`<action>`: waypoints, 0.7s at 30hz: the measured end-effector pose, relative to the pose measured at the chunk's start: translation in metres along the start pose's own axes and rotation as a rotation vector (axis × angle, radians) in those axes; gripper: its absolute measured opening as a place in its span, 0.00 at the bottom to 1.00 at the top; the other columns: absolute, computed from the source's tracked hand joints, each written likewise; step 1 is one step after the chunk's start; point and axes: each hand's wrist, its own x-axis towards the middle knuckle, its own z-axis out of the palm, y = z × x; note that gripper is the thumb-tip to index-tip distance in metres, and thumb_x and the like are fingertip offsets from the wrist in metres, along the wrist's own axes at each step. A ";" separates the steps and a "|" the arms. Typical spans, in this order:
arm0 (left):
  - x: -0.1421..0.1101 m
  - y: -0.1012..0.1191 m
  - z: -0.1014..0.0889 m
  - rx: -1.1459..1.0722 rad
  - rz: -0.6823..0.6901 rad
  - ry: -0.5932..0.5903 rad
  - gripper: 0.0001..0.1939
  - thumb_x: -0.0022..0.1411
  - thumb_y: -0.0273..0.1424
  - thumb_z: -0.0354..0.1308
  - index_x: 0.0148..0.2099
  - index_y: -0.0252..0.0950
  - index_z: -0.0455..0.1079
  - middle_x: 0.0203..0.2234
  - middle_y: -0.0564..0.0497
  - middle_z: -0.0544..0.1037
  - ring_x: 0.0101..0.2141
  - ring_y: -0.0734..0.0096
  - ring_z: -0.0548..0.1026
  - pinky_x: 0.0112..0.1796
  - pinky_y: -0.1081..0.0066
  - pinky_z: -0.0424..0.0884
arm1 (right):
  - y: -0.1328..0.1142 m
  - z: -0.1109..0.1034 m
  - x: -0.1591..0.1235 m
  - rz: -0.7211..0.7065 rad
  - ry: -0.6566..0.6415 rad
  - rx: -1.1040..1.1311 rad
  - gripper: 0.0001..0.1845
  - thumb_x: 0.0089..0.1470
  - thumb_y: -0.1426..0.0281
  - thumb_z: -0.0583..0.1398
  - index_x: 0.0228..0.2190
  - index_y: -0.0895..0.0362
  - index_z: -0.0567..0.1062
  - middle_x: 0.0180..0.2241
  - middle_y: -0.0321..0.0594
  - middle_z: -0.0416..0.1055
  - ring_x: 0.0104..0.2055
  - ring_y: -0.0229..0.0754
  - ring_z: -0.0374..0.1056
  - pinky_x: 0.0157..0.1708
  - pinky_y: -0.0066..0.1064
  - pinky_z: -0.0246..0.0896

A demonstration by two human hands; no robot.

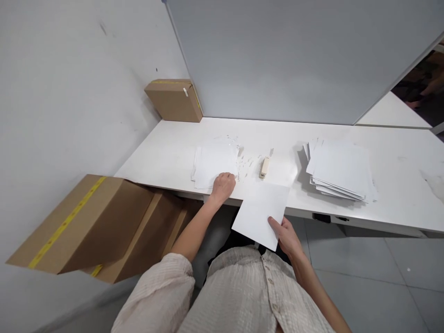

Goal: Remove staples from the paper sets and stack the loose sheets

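Note:
My right hand (287,236) grips a white sheet of paper (260,212) by its lower right edge, thumb on top. The sheet is tilted, and its far end reaches over the table's front edge. My left hand (224,186) rests on the lower right corner of a low stack of white paper (215,162). Its fingers are curled together with the tips hidden, so I cannot see whether they pinch a sheet. Between the two paper stacks lies a small cream-coloured object (264,167) that looks like a mini stapler. Small scraps are scattered beside it.
A taller, uneven stack of white paper (340,169) stands on the right of the white table (166,152). One cardboard box (176,101) is at the back left corner. Larger taped cardboard boxes (76,226) stand left of the table, close to my left arm. A grey panel (277,60) borders the back.

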 end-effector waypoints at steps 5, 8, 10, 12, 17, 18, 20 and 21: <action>-0.009 -0.001 -0.017 -0.312 -0.275 0.284 0.10 0.61 0.29 0.45 0.38 0.35 0.68 0.31 0.47 0.76 0.34 0.67 0.74 0.35 0.69 0.69 | -0.002 0.001 0.000 0.014 0.009 -0.041 0.24 0.47 0.55 0.60 0.42 0.58 0.71 0.38 0.46 0.76 0.38 0.52 0.72 0.30 0.38 0.68; -0.026 0.011 -0.036 -0.447 -0.276 0.353 0.09 0.60 0.31 0.48 0.37 0.36 0.69 0.30 0.50 0.77 0.33 0.69 0.75 0.36 0.70 0.71 | -0.005 0.003 0.000 0.044 0.035 -0.029 0.23 0.47 0.55 0.59 0.40 0.59 0.72 0.37 0.46 0.76 0.38 0.52 0.72 0.30 0.37 0.68; -0.041 0.025 -0.047 -0.472 -0.183 0.385 0.08 0.60 0.30 0.49 0.37 0.36 0.69 0.32 0.50 0.78 0.35 0.70 0.75 0.39 0.69 0.72 | -0.006 0.003 0.001 0.060 0.041 -0.031 0.22 0.48 0.55 0.59 0.39 0.59 0.73 0.37 0.47 0.76 0.37 0.52 0.72 0.29 0.37 0.68; -0.058 0.041 -0.054 -0.487 -0.013 0.377 0.08 0.59 0.28 0.49 0.38 0.37 0.69 0.35 0.49 0.77 0.38 0.69 0.75 0.42 0.67 0.72 | -0.007 0.004 0.002 0.075 0.022 -0.031 0.21 0.48 0.55 0.58 0.38 0.58 0.74 0.37 0.47 0.76 0.36 0.51 0.72 0.29 0.37 0.68; -0.093 0.080 -0.045 -0.505 0.395 0.196 0.08 0.56 0.23 0.49 0.36 0.37 0.67 0.30 0.49 0.76 0.40 0.68 0.75 0.46 0.63 0.71 | -0.005 0.002 0.007 0.069 0.022 -0.022 0.24 0.52 0.52 0.53 0.40 0.58 0.73 0.34 0.46 0.76 0.35 0.49 0.73 0.27 0.34 0.68; -0.098 0.085 -0.040 -0.497 0.436 0.157 0.08 0.56 0.22 0.49 0.35 0.37 0.67 0.29 0.49 0.76 0.39 0.68 0.75 0.46 0.63 0.71 | -0.005 0.002 0.007 0.061 0.032 -0.025 0.26 0.52 0.50 0.52 0.40 0.58 0.73 0.34 0.45 0.76 0.35 0.49 0.73 0.27 0.34 0.68; -0.104 0.094 -0.031 -0.478 0.493 0.090 0.08 0.55 0.22 0.48 0.34 0.36 0.67 0.28 0.49 0.75 0.38 0.68 0.75 0.45 0.63 0.70 | -0.004 0.001 0.008 0.036 0.029 -0.013 0.28 0.53 0.48 0.49 0.40 0.57 0.73 0.33 0.45 0.76 0.35 0.48 0.73 0.27 0.34 0.68; -0.105 0.097 -0.028 -0.469 0.518 0.066 0.08 0.55 0.22 0.48 0.33 0.36 0.67 0.28 0.49 0.75 0.37 0.68 0.75 0.45 0.63 0.70 | -0.004 0.001 0.007 0.022 0.019 0.001 0.27 0.52 0.49 0.51 0.40 0.57 0.72 0.33 0.44 0.76 0.35 0.48 0.72 0.28 0.34 0.68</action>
